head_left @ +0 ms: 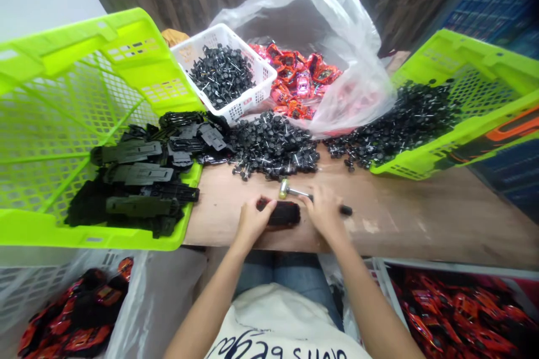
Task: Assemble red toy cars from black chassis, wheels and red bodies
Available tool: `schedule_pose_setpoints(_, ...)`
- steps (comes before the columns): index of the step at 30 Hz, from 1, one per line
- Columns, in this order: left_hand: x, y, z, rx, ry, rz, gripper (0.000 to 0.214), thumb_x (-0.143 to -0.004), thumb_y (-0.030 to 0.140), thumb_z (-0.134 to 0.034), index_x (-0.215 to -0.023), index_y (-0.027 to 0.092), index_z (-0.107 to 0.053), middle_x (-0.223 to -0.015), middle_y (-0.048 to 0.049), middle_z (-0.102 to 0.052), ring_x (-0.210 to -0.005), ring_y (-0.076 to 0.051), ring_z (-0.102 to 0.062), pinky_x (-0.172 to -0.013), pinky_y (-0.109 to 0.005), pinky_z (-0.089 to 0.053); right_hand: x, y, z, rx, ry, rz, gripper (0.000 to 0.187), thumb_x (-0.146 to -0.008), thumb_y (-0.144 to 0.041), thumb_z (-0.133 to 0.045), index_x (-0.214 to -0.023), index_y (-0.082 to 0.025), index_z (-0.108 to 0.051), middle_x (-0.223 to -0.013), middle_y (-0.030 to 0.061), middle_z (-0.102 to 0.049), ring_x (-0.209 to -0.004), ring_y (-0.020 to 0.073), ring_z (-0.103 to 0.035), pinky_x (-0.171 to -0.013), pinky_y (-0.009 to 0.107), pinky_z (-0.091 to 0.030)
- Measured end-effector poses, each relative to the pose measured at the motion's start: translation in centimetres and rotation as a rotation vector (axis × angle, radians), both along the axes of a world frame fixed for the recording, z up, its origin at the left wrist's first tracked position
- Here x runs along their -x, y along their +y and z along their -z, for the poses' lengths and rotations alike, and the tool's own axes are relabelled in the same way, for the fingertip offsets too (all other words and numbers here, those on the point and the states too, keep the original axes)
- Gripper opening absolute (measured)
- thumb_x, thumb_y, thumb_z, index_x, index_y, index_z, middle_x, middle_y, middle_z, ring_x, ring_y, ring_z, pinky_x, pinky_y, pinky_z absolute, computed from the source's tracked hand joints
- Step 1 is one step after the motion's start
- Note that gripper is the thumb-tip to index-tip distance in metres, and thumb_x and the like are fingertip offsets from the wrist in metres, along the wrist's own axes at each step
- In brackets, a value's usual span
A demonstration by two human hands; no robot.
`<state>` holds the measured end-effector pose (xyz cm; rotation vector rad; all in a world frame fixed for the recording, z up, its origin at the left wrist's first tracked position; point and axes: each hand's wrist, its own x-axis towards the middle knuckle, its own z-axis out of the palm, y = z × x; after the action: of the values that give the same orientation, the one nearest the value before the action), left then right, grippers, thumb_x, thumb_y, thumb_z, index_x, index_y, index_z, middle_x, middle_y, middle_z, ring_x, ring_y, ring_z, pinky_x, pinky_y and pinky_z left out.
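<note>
My left hand (257, 214) grips the left end of a toy car (284, 213) that lies on the table, its dark underside up and a little red at its edge. To the right of the car, my right hand (324, 210) is closed over the handle of a small hammer (295, 192). The pale yellowish hammer head points left, just behind the car, and the black handle end sticks out past my hand. A heap of black wheels on metal axles (273, 146) lies on the table beyond both hands.
At left, a green crate (181, 235) lies on its side with black car bases (138, 174). A white basket (263, 76) holds wheel axles; a plastic bag (353, 22) holds red car shells (303, 81). Another green crate (463, 47) spills wheels at right. Bins below hold red cars (467, 314).
</note>
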<state>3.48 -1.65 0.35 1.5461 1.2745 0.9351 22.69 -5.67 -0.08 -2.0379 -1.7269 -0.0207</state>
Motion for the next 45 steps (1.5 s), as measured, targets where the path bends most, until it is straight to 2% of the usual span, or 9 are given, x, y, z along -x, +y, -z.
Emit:
schedule_pose_setpoints(5, 0.9, 1.6, 0.7, 0.048, 0.073, 0.018, 0.021, -0.062, 0.025, -0.073, -0.080, 0.017, -0.065, -0.073, -0.0025, -0.064, -0.069, -0.019, -0.060, -0.066, -0.029, -0.048, -4.7, -4.3, -0.6, 0.208, -0.147, 0.008, 0.028, -0.090, -0.040, -0.045, -0.089, -0.015, -0.059, -0.080, 0.0144, -0.063, -0.077, 0.0272, -0.058, -0.069, 0.036, -0.039)
schedule_pose_setpoints(12, 0.7, 1.8, 1.4, 0.065, 0.080, -0.001, 0.020, -0.062, 0.024, -0.071, -0.079, 0.017, -0.064, -0.071, -0.0020, -0.064, -0.069, -0.019, -0.060, -0.064, -0.029, -0.048, 0.2, -11.8, -0.5, 0.250, 0.334, 0.005, 0.042, -0.095, -0.045, -0.019, -0.083, -0.022, -0.052, -0.061, 0.0067, -0.063, -0.056, 0.0223, -0.062, -0.049, 0.028, -0.035)
schedule_pose_setpoints(21, 1.3, 2.5, -0.8, -0.115, 0.072, 0.030, 0.042, -0.063, 0.020, -0.072, -0.103, 0.017, -0.058, -0.101, -0.0062, -0.061, -0.090, -0.020, -0.060, -0.082, -0.034, -0.048, -0.5, -10.7, -0.1, 0.429, 0.038, 0.053, 0.039, -0.096, -0.035, -0.025, -0.081, -0.018, -0.057, -0.061, 0.0112, -0.065, -0.057, 0.0259, -0.065, -0.050, 0.030, -0.035)
schedule_pose_setpoints(24, 0.8, 1.7, -3.6, -0.355, 0.072, 0.142, 0.058, -0.067, 0.012, -0.067, -0.120, 0.020, -0.046, -0.118, -0.0080, -0.055, -0.100, -0.019, -0.058, -0.088, -0.034, -0.048, -1.0, -7.4, -1.7, 0.228, 0.064, 0.059, 0.029, -0.093, -0.032, -0.037, -0.104, -0.016, -0.058, -0.091, 0.0162, -0.068, -0.081, 0.0280, -0.066, -0.066, 0.035, -0.046)
schedule_pose_setpoints(27, -0.2, 0.3, -5.9, -0.560, 0.152, 0.362, 0.051, -0.074, 0.008, -0.060, -0.122, 0.020, -0.045, -0.116, -0.0081, -0.057, -0.105, -0.020, -0.056, -0.091, -0.034, -0.047, 0.0, -4.0, -3.8, -0.044, 0.333, -0.236, 0.044, -0.089, -0.033, -0.049, -0.132, -0.022, -0.041, -0.128, 0.0122, -0.054, -0.112, 0.0239, -0.056, -0.089, 0.038, -0.047)
schedule_pose_setpoints(31, -0.5, -0.8, -6.4, -0.615, 0.202, 0.469, 0.043, -0.081, 0.008, -0.051, -0.123, 0.019, -0.046, -0.116, -0.0102, -0.057, -0.108, -0.022, -0.054, -0.092, -0.036, -0.046, 1.7, -1.8, -5.2, -0.205, 0.488, -0.448, 0.029, -0.087, -0.028, -0.054, -0.116, -0.024, -0.050, -0.111, 0.0068, -0.062, -0.104, 0.0204, -0.059, -0.089, 0.034, -0.048)
schedule_pose_setpoints(41, 0.4, -0.9, -5.4, -0.567, 0.149, 0.411, 0.042, -0.078, 0.011, -0.053, -0.119, 0.020, -0.050, -0.115, -0.0096, -0.060, -0.106, -0.022, -0.056, -0.092, -0.035, -0.046, 2.2, -3.3, -5.6, -0.359, 0.350, -0.416, 0.023, -0.087, -0.019, -0.051, -0.110, -0.023, -0.052, -0.099, 0.0067, -0.064, -0.093, 0.0205, -0.062, -0.080, 0.032, -0.051)
schedule_pose_setpoints(43, 1.6, 1.4, -5.4, -0.446, 0.212, 0.268, 0.047, -0.081, 0.022, -0.054, -0.127, 0.019, -0.044, -0.121, -0.0133, -0.057, -0.109, -0.025, -0.055, -0.093, -0.038, -0.045, -0.8, -4.2, -5.3, -0.408, 0.312, -0.283, 0.023, -0.086, -0.023, -0.052, -0.110, -0.023, -0.053, -0.107, 0.0084, -0.061, -0.101, 0.0224, -0.059, -0.089, 0.038, -0.048)
schedule_pose_setpoints(45, 3.5, 5.0, -4.9, -0.254, 0.324, -0.103, 0.045, -0.085, 0.025, -0.048, -0.129, 0.015, -0.043, -0.114, -0.0177, -0.060, -0.106, -0.028, -0.058, -0.091, -0.042, -0.044, -5.1, -5.0, -3.7, -0.495, 0.192, -0.103, 0.021, -0.083, -0.028, -0.057, -0.103, -0.022, -0.056, -0.110, 0.0109, -0.058, -0.105, 0.0257, -0.056, -0.095, 0.044, -0.044)
